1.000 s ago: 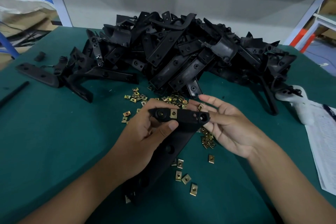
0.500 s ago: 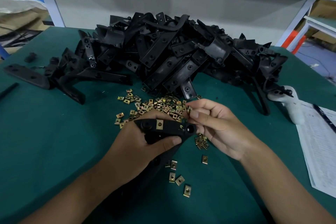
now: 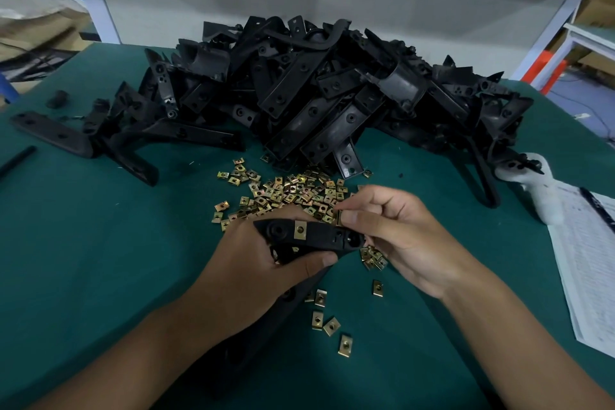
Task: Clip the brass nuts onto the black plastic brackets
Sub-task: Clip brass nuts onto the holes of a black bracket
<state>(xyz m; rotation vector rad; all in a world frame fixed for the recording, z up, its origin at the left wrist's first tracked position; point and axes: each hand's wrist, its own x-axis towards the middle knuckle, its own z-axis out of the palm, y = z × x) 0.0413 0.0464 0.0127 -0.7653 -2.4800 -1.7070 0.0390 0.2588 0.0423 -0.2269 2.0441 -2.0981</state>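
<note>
While a big heap of black brackets (image 3: 332, 100) fills the far middle of the green table (image 3: 100, 243), the work itself goes on at the near centre. In front of the heap lies a scatter of brass nuts (image 3: 293, 193), with a few strays nearer, below the hands.

The left hand (image 3: 253, 273) grips one bracket (image 3: 316, 236) from beneath, thumb curled along its near edge, so that its top end lies level and faces up; the rest of the bracket runs down under the wrist. One clipped nut (image 3: 300, 230) already sits on that end, left of a round hole. The right hand (image 3: 399, 233) has its fingers curled, thumb and forefinger pinching a loose nut (image 3: 338, 218) just at the bracket's far edge, near the right-hand hole.

So the step in hand looks like fitting a second nut onto this bracket. The next move probably calls for lining the nut's open mouth with the bracket's edge and pushing it on until its hole sits over the bracket's hole, while the left hand braces against the push.

At the right edge lie a white handle-shaped object (image 3: 539, 196) and printed paper (image 3: 585, 270).
</note>
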